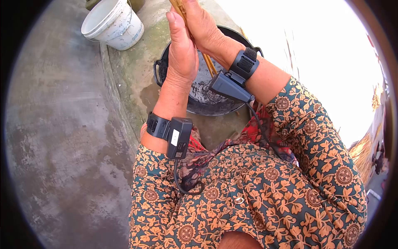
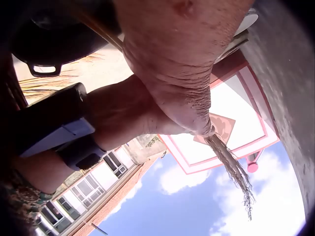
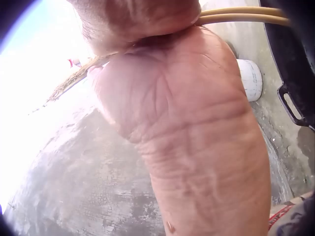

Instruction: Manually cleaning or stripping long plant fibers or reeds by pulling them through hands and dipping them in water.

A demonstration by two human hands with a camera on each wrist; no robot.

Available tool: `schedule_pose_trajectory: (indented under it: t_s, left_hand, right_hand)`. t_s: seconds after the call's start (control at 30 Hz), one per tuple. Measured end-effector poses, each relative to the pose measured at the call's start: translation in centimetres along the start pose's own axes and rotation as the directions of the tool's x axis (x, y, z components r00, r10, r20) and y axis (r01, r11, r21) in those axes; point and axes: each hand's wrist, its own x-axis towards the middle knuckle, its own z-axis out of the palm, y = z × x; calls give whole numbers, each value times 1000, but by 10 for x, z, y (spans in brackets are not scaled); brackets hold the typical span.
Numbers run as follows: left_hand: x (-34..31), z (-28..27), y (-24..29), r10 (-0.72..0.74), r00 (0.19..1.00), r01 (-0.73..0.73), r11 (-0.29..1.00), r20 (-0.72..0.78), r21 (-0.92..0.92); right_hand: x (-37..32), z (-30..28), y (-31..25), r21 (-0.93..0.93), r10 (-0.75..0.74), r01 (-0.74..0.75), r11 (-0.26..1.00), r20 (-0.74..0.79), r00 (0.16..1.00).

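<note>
My left hand and right hand meet palm to palm at the top of the head view, thumbs extended. Tan stalk-like strands pass between the palms and run down over a black two-handled pan. In the right wrist view, two smooth strands leave one side of the hands. A frayed, fibrous end sticks out beyond the hands in the left wrist view. The palms press on the strands, and most fingers are out of frame or hidden.
A white bucket stands left of the pan on the concrete ledge. Wet grey floor spreads along the left. Loose straw lies at the right edge. Cables run from both wrist cameras.
</note>
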Motion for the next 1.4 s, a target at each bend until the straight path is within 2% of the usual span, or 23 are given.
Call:
schedule_pose_trajectory:
  t_s: [0.03, 0.1, 0.2, 0.23, 0.3, 0.37, 0.43, 0.5, 0.53, 0.63, 0.67, 0.7, 0.77, 0.83, 0.9, 0.93, 1.0, 1.03, 1.1, 1.13, 1.27, 1.37, 1.4]
  left_hand:
    - [-2, 7, 4, 10, 1000, -10, 993, 2, 114]
    - [0, -9, -9, -45, 998, 43, 998, -36, -50]
    - [6, -25, 16, -23, 903, 35, 999, -430, 20]
    - [7, -31, 19, -20, 881, 60, 996, -474, 68]
    - [6, -38, 21, -5, 829, 113, 981, -559, 159]
    - [0, -33, 9, -145, 927, 165, 986, -346, 30]
    - [-5, -11, -3, -139, 977, 144, 989, -160, 19]
    - [-7, -1, -2, -118, 989, 126, 988, -88, 91]
    - [-6, -7, -5, -127, 987, 135, 987, -94, 86]
    - [0, -24, 8, -142, 946, 163, 985, -290, 50]
    - [0, -25, 14, -47, 931, 90, 991, -362, 102]
    - [-1, -22, 18, -90, 919, 117, 992, -384, 48]
    - [-4, -22, 19, -178, 891, 170, 984, -417, -57]
    - [-8, -9, 12, -177, 963, 189, 981, -204, 44]
    - [-11, 23, 14, -148, 977, 169, 975, -150, 140]
    - [-10, 18, 12, -153, 980, 170, 976, -127, 135]
    - [-13, -3, 4, -174, 982, 183, 976, -77, 121]
    - [-12, -5, 9, -188, 971, 200, 977, -145, 70]
    - [-5, -13, 18, -106, 940, 153, 980, -323, 124]
    - [-3, -19, 23, -98, 911, 137, 988, -400, 68]
    - [-11, -5, 9, -146, 973, 168, 979, -177, 116]
    - [-13, 7, 1, -171, 983, 177, 980, -72, 89]
    - [-13, 4, 2, -177, 972, 189, 979, -153, 69]
  right_hand:
    - [-2, -4, -5, 46, 84, -87, 995, 51, 995]
    - [-5, -13, -17, 113, 250, -268, 957, 152, 956]
    - [-28, 29, -53, 198, 114, -112, 974, 2, 993]
    - [-35, 33, -52, 168, 100, -114, 979, 89, 991]
    - [-40, 41, -48, 144, 71, -85, 986, 101, 992]
    - [-26, 29, -30, 266, 190, -202, 942, 72, 979]
    - [-10, 10, -13, 247, 205, -184, 951, -59, 977]
    - [0, -6, -15, 271, 218, -160, 949, -202, 955]
    - [-4, -1, -11, 484, 411, -361, 797, 2, 912]
    - [-31, 23, -26, 256, 246, -251, 933, 55, 968]
    - [-37, 30, -34, 161, 175, -180, 970, 43, 984]
    - [-39, 25, -44, 177, 186, -215, 961, 164, 969]
    - [-36, 21, -44, 240, 201, -239, 941, 170, 965]
    - [-25, 10, -30, 351, 321, -338, 873, 108, 941]
    - [-12, -8, -23, 455, 456, -404, 794, -4, 890]
    - [-10, -16, -22, 521, 499, -465, 716, 83, 862]
    - [-15, -15, -20, 507, 487, -513, 692, 197, 851]
    - [-24, -6, -31, 433, 439, -495, 753, 229, 869]
    - [-42, 18, -49, 287, 253, -292, 912, 168, 953]
    - [-42, 21, -50, 299, 243, -292, 908, 191, 951]
    - [-31, 3, -54, 446, 365, -366, 817, 92, 926]
    - [-19, -7, -27, 494, 424, -419, 762, 110, 899]
    - [-21, -6, -29, 501, 400, -412, 761, 137, 906]
